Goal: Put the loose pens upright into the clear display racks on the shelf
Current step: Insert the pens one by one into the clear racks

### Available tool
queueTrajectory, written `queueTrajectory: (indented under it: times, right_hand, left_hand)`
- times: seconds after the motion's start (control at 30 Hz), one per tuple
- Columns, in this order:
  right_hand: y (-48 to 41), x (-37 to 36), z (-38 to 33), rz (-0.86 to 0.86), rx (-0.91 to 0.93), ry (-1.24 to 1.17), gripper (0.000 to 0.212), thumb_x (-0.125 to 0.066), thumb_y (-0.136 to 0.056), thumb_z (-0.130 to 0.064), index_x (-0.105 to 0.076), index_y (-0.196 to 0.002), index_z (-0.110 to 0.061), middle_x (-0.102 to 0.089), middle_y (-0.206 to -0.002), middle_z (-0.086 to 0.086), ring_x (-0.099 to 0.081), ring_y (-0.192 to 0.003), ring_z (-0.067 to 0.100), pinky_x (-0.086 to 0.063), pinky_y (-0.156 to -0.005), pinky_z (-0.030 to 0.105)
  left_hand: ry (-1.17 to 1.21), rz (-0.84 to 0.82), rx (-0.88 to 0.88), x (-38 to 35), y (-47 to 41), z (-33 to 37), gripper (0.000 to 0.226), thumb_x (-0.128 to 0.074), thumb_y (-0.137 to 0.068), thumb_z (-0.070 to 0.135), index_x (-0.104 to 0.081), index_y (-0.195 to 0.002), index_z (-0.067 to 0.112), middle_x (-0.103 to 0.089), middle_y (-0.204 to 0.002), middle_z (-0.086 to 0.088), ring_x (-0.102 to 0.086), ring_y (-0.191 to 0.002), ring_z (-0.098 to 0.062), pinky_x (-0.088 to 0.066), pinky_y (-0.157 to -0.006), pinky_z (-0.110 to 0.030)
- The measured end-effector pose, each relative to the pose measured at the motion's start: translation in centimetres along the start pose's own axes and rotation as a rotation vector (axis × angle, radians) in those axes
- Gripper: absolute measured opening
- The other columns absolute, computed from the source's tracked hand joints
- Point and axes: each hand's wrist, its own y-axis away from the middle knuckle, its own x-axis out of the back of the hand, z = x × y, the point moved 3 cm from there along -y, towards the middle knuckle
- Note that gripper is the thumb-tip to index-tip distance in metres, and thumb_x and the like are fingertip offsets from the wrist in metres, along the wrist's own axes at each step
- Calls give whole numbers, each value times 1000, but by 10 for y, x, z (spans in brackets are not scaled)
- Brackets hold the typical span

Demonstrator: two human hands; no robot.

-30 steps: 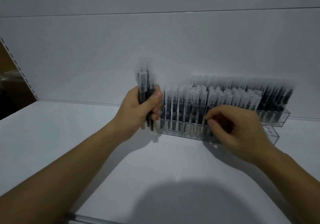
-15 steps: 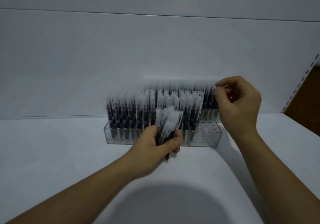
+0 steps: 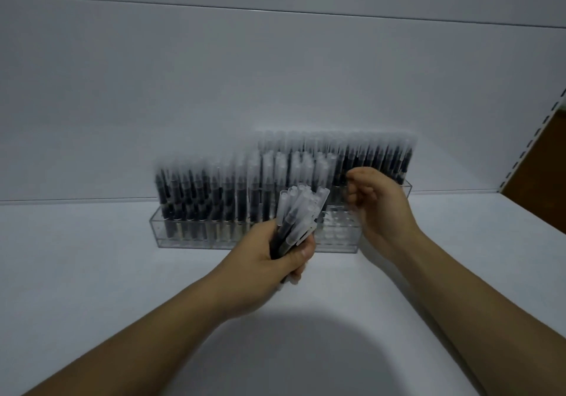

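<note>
My left hand point(image 3: 269, 258) grips a bundle of loose pens point(image 3: 301, 209) with frosted caps, tilted to the right, just in front of the front clear rack point(image 3: 183, 239). That rack holds upright black pens point(image 3: 214, 199) in its left and middle parts; its right end shows empty holes point(image 3: 337, 227). Behind it a higher back rack point(image 3: 406, 186) is packed with upright pens point(image 3: 379, 153). My right hand point(image 3: 382, 212) hovers over the empty holes with fingers curled and thumb near forefinger. I see nothing between them.
The racks stand on a white shelf point(image 3: 92, 273) against a white back panel point(image 3: 214, 89). A perforated shelf upright point(image 3: 533, 141) runs along the right edge, with a brown surface beyond it.
My right hand has come down from the pen tops of the back rack to just above the front rack's empty holes. My left hand still holds the bundle, nearly unmoved.
</note>
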Motion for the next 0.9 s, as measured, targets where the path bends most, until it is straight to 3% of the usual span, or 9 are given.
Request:
queueTrajectory:
  times: [0.03,0.13,0.3,0.4,0.53,0.67,0.8,0.9]
  right_hand:
    - [4,-6,5,-86,-22,-77,11,-55,-88,-1,-65,-91,-5,-63,-74,5,-58,-69,15,-50,-67,22]
    - [9,-16,14,-264,-32,-140,27,-59,-78,-6,-63,-105,-2,-70,-90,10,-67,-83,20,-54,-79,29]
    - [14,-20,5,-261,265,334,23,-61,-88,-22,-68,-105,-9,-69,-92,5,-64,-88,18,-50,-76,26]
    - [22,-23,-8,-368,348,442,28,-67,-91,-33,-72,-109,-12,-71,-89,-4,-65,-85,13,-52,-75,24]
    - [29,-29,-15,-496,327,498,28,-75,-90,-16,-72,-116,-5,-73,-101,19,-71,-95,34,-58,-84,30]
    - [32,-31,-18,-505,302,522,26,-70,-89,-7,-71,-115,0,-74,-91,8,-69,-79,13,-53,-72,20]
    - [30,-29,-25,-454,243,357,16,-71,-90,-9,-67,-105,-6,-73,-90,6,-63,-71,16,-52,-65,27]
    - [28,-26,-36,-380,174,141,11,-64,-88,-9,-60,-98,-8,-75,-96,11,-64,-66,15,-52,-59,23]
  left_hand:
    - [8,16,3,-1,0,0,19,-61,-95,25,-58,-87,9,-57,-68,-9,-56,-67,-23,-44,-64,-35]
    - [65,51,35,-1,1,-3,12,-61,-92,25,-63,-100,16,-57,-70,-10,-55,-68,-26,-42,-63,-41]
    - [170,15,68,1,4,3,26,-57,-95,21,-62,-120,18,-62,-77,-8,-61,-74,-32,-46,-68,-51]
    - [111,-33,67,0,7,11,24,-53,-99,16,-59,-123,13,-69,-85,-10,-66,-74,-33,-50,-68,-60]
    - [41,-53,74,1,9,18,22,-49,-105,9,-57,-125,11,-75,-100,-11,-72,-80,-33,-51,-67,-52]
    - [49,-35,74,1,9,22,24,-50,-105,9,-54,-128,13,-75,-106,-10,-74,-85,-36,-53,-72,-55]
    - [22,63,69,12,9,27,23,-49,-104,6,-55,-125,12,-74,-108,-6,-74,-79,-35,-53,-69,-49]
    - [-279,93,0,30,11,34,18,-54,-102,7,-60,-113,20,-74,-99,0,-74,-76,-24,-56,-67,-36]
